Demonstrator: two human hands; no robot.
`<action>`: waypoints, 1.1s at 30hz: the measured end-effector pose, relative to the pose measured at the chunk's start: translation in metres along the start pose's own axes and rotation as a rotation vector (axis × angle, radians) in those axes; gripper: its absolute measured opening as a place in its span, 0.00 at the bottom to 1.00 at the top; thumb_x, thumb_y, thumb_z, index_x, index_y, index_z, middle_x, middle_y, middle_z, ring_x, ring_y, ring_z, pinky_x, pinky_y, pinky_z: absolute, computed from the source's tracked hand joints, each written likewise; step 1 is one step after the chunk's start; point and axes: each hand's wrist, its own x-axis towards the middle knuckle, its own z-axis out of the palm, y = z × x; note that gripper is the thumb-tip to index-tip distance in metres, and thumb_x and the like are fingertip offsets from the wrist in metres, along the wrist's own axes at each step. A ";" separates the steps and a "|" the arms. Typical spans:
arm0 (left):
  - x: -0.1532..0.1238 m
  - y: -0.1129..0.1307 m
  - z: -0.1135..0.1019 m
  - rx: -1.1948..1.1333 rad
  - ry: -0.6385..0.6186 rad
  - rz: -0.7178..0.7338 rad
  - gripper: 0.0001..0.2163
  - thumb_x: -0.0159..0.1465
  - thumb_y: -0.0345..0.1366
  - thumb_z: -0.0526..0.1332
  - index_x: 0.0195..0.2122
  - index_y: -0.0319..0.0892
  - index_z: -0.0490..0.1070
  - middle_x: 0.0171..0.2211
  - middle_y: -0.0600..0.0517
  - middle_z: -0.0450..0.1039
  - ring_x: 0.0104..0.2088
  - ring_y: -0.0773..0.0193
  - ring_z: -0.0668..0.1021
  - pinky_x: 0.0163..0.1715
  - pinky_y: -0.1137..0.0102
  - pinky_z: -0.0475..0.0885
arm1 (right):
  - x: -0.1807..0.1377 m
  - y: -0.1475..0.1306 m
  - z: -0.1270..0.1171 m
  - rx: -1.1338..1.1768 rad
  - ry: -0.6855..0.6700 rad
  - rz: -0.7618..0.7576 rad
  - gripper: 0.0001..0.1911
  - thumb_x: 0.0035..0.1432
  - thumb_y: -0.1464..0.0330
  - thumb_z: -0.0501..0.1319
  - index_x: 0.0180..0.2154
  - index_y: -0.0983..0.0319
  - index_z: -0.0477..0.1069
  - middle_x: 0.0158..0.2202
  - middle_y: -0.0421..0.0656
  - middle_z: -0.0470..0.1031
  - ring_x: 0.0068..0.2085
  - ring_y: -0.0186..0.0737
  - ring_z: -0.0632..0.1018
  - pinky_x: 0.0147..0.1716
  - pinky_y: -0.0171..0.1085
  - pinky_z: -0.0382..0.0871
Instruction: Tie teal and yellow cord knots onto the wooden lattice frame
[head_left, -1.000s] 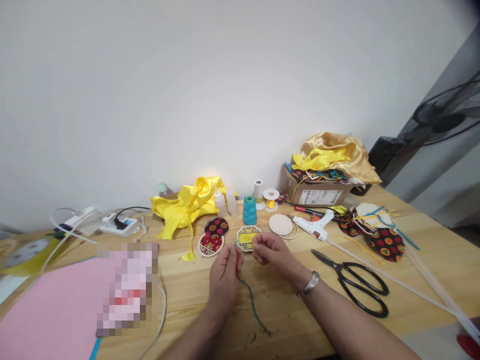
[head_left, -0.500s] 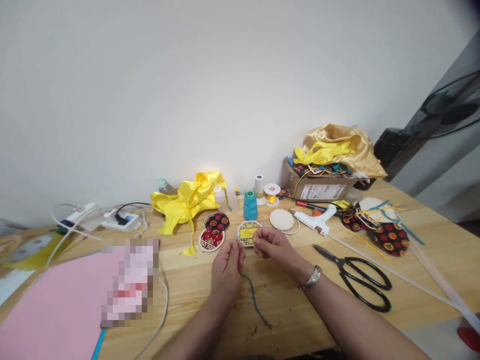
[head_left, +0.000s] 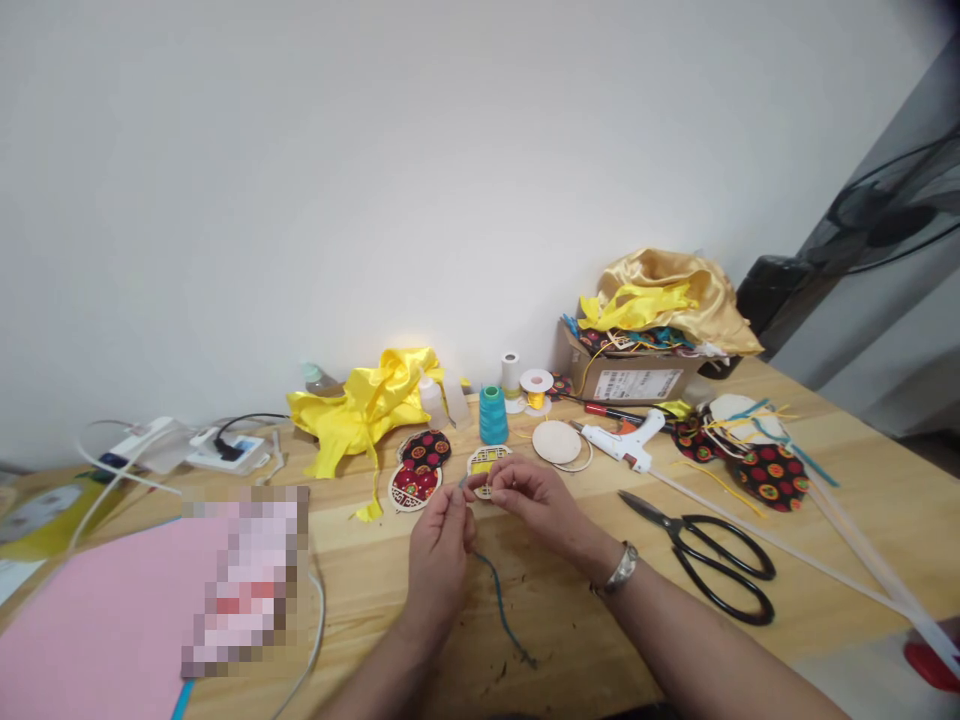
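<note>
My left hand (head_left: 442, 535) is closed in a pinch on a teal cord (head_left: 499, 600), whose loose tail hangs down over the wooden table. My right hand (head_left: 536, 505) is beside it, fingers curled, with the index fingertip reaching to the left fingertips. What the right fingers pinch is too small to make out. Behind the hands lies a lattice-cut wooden piece (head_left: 480, 462) with yellow fabric, partly covered by the right hand. A gourd-shaped piece with dark patterned fabric (head_left: 426, 450) lies left of it. The teal thread cone (head_left: 493, 417) stands just behind.
Black-handled scissors (head_left: 686, 522) lie right of my right arm, with a white glue gun (head_left: 626, 440) behind them. Yellow satin (head_left: 367, 405) is heaped at the back left. A cardboard box (head_left: 634, 380) stands back right. A pink sheet (head_left: 97, 600) and a cable occupy the left.
My right hand has moved closer to my left, its index finger now meeting the left fingertips. The whole view has shifted slightly; the objects on the table have stayed put.
</note>
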 end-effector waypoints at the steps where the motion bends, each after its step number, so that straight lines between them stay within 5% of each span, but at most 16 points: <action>1: 0.000 0.000 0.000 -0.012 -0.017 -0.014 0.12 0.61 0.45 0.55 0.27 0.42 0.64 0.13 0.62 0.52 0.16 0.73 0.54 0.16 0.77 0.51 | 0.000 -0.001 0.000 -0.022 0.011 -0.033 0.07 0.53 0.67 0.61 0.25 0.62 0.69 0.36 0.42 0.69 0.44 0.38 0.71 0.46 0.38 0.62; 9: -0.002 0.000 0.002 -0.072 -0.142 -0.119 0.12 0.60 0.42 0.57 0.25 0.40 0.64 0.16 0.60 0.56 0.16 0.74 0.56 0.16 0.77 0.51 | -0.001 -0.002 0.000 -0.104 0.059 -0.097 0.07 0.53 0.68 0.61 0.25 0.62 0.67 0.41 0.43 0.66 0.46 0.38 0.68 0.48 0.39 0.59; 20: -0.002 0.001 0.000 -0.154 -0.060 -0.149 0.10 0.58 0.41 0.61 0.26 0.40 0.65 0.16 0.61 0.54 0.16 0.76 0.55 0.15 0.79 0.49 | 0.001 -0.004 -0.011 0.084 0.022 0.081 0.11 0.57 0.61 0.56 0.32 0.62 0.68 0.34 0.40 0.67 0.35 0.34 0.67 0.37 0.34 0.60; 33: 0.002 0.004 0.000 -0.194 0.013 -0.173 0.11 0.55 0.41 0.62 0.26 0.40 0.65 0.15 0.62 0.51 0.14 0.77 0.53 0.14 0.80 0.48 | 0.000 -0.011 -0.011 0.182 0.045 0.040 0.11 0.53 0.63 0.60 0.24 0.62 0.64 0.34 0.41 0.66 0.39 0.36 0.66 0.41 0.34 0.58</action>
